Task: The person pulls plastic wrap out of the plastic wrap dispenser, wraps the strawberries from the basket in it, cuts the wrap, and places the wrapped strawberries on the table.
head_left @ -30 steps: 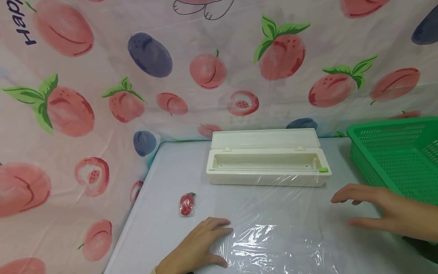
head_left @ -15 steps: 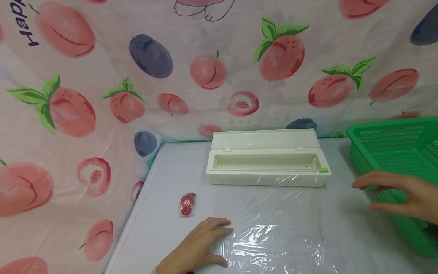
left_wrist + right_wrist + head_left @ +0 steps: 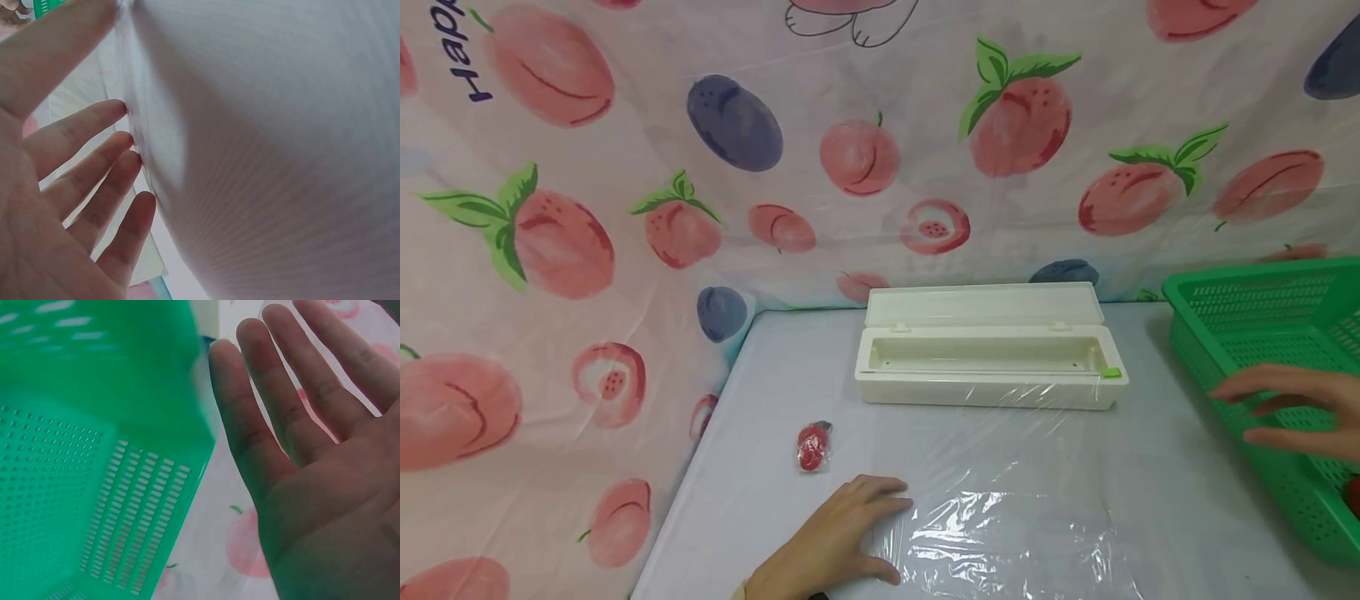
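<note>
Clear cling film (image 3: 1000,533) lies spread on the table, reaching from the front of a white cling film dispenser (image 3: 992,390). The dispenser's lid stands up, and a green slider sits at its right end. My left hand (image 3: 831,542) rests on the film's left edge with fingers spread; in the left wrist view its fingertips (image 3: 119,107) touch the table surface. Over the near left side of a green plastic basket (image 3: 1206,350) hovers my right hand (image 3: 1300,408). It holds nothing, and the right wrist view shows its fingers (image 3: 234,403) extended beside the basket wall.
A small red fruit-shaped thing in clear wrap (image 3: 812,447) lies left of the film. Part of a dark red item (image 3: 1353,496) shows in the basket at the right edge. A fruit-printed cloth (image 3: 865,100) hangs behind and left of the table (image 3: 760,367).
My right hand has moved right and slightly up, from beside the film to above the basket. The red item in the basket has come into view. My left hand stays in place.
</note>
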`<action>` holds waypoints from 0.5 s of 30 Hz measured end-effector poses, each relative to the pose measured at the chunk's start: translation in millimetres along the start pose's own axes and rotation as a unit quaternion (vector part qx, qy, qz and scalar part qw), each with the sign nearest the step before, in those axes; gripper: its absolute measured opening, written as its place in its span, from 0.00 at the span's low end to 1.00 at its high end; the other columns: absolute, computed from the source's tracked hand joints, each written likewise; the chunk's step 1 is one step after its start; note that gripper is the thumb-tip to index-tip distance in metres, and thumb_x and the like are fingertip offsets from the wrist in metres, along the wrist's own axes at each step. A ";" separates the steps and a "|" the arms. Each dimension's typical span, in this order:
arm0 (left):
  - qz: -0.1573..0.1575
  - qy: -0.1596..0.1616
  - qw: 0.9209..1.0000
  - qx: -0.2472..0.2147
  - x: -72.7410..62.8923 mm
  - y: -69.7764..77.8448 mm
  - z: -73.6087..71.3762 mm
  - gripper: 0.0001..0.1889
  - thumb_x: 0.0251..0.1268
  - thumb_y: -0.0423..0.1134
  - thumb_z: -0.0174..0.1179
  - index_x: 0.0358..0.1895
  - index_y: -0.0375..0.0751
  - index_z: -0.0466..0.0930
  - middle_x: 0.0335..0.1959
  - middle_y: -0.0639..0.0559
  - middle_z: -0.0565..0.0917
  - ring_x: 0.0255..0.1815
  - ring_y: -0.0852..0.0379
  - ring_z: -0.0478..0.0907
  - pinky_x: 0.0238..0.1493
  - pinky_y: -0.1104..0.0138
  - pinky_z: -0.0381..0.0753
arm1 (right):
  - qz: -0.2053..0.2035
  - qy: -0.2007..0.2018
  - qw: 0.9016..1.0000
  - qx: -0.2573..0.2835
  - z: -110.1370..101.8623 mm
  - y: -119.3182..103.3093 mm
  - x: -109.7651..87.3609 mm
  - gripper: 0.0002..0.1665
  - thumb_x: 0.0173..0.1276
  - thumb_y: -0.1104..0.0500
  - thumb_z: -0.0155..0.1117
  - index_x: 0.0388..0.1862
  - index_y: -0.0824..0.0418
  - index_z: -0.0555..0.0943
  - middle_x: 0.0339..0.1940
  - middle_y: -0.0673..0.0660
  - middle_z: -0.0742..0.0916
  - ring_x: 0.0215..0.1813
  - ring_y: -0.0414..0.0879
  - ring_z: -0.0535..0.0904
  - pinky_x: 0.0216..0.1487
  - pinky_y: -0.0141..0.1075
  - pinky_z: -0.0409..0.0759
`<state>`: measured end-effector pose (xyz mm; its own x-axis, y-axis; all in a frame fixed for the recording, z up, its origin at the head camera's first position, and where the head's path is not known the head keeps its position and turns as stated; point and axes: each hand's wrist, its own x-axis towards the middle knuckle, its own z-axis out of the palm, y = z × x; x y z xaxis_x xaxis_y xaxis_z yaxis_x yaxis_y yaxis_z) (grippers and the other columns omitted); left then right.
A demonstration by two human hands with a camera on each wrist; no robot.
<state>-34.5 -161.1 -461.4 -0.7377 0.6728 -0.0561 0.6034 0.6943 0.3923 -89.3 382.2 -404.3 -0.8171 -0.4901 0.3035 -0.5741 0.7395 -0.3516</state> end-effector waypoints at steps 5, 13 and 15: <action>0.006 0.008 1.000 0.004 -0.2 -0.5 0.8 0.39 0.46 0.59 0.75 0.64 0.51 0.77 0.66 0.57 0.74 0.66 0.57 0.70 0.66 0.59 0.73 | 0.012 0.015 1.000 -0.010 1.7 15.5 -8.0 0.40 0.33 0.74 0.83 0.51 0.56 0.83 0.49 0.26 0.77 0.49 0.17 0.70 0.35 0.14 0.71; 0.004 0.005 1.000 0.003 0.6 -0.8 3.1 0.40 0.45 0.60 0.74 0.65 0.51 0.77 0.66 0.57 0.74 0.66 0.57 0.69 0.65 0.59 0.74 | 0.057 0.033 0.998 -0.025 5.2 54.2 -28.2 0.39 0.34 0.73 0.83 0.49 0.50 0.83 0.49 0.21 0.74 0.50 0.11 0.65 0.34 0.13 0.69; 0.007 0.006 1.000 0.004 0.9 -0.8 3.3 0.40 0.45 0.60 0.74 0.65 0.51 0.77 0.66 0.57 0.74 0.66 0.57 0.69 0.66 0.59 0.74 | 0.075 0.031 0.996 -0.033 6.1 65.7 -35.0 0.39 0.35 0.72 0.83 0.48 0.48 0.82 0.48 0.19 0.72 0.49 0.10 0.64 0.33 0.13 0.69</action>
<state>-34.6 -160.2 -464.8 -0.7333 0.6787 -0.0393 0.6155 0.6873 0.3857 -98.7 445.1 -443.4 -0.8873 -0.3437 0.3074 -0.4394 0.8322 -0.3380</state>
